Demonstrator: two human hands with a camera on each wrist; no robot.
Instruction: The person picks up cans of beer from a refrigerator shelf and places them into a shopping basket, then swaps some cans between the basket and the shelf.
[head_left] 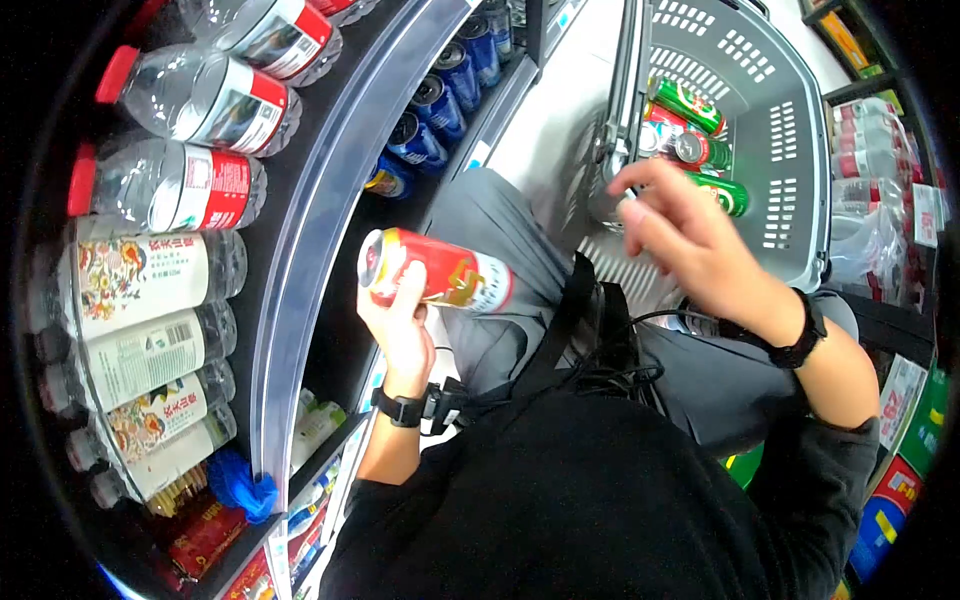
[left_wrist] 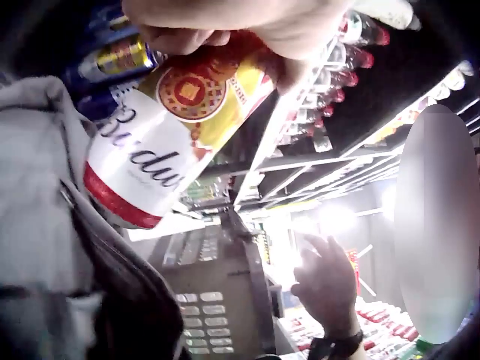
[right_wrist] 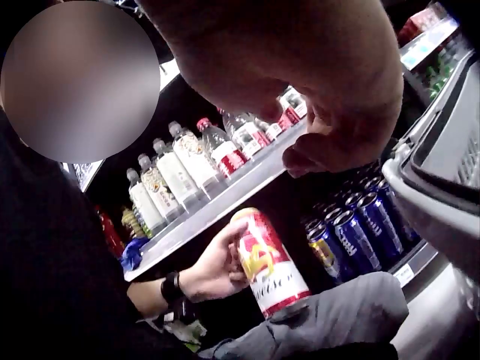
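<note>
A red, white and gold can (head_left: 440,272) lies tilted in the left hand (head_left: 400,335), whose thumb and fingers grip it near its top end, above the person's thigh. The left wrist view shows the can (left_wrist: 142,154) close up under the left hand (left_wrist: 240,22), and the right wrist view shows it (right_wrist: 271,262) too. The right hand (head_left: 690,235) hangs over the near edge of the basket, fingers loosely bent, holding nothing; in the right wrist view the right hand (right_wrist: 300,82) is large at the top.
The grey basket (head_left: 790,60) at the upper right holds several green and red cans (head_left: 690,105). Blue cans (head_left: 437,105) stand on a lower shelf. Large water bottles (head_left: 215,100) line the upper shelf at the left. More packs (head_left: 870,150) stand at the far right.
</note>
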